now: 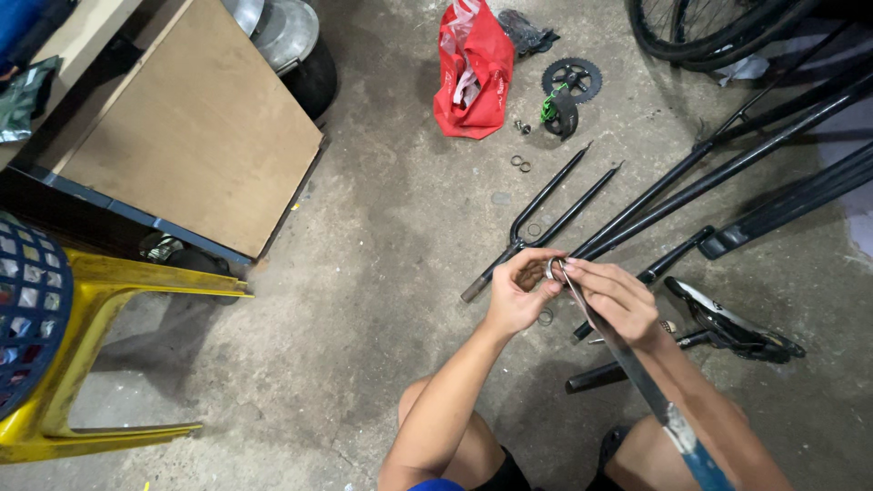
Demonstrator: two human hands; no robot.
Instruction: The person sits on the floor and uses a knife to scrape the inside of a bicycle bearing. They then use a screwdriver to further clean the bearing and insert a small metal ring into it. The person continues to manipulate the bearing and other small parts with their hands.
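My left hand (516,291) and my right hand (611,295) meet over the concrete floor, both pinching a small metal ring (551,267) at the top end of a long dark flat bar (637,373). The bar runs down between my knees to a blue-painted end. Just behind my hands lies a black bicycle fork (546,214) with its two legs pointing away. Another ring (545,317) lies on the floor under my hands.
A black bicycle frame (727,173) and saddle (727,323) lie at right, a wheel (709,32) beyond. A red bag (473,77), chainring (573,77) and small rings (519,164) lie ahead. A yellow stool (82,300) and a wooden board (191,127) stand left.
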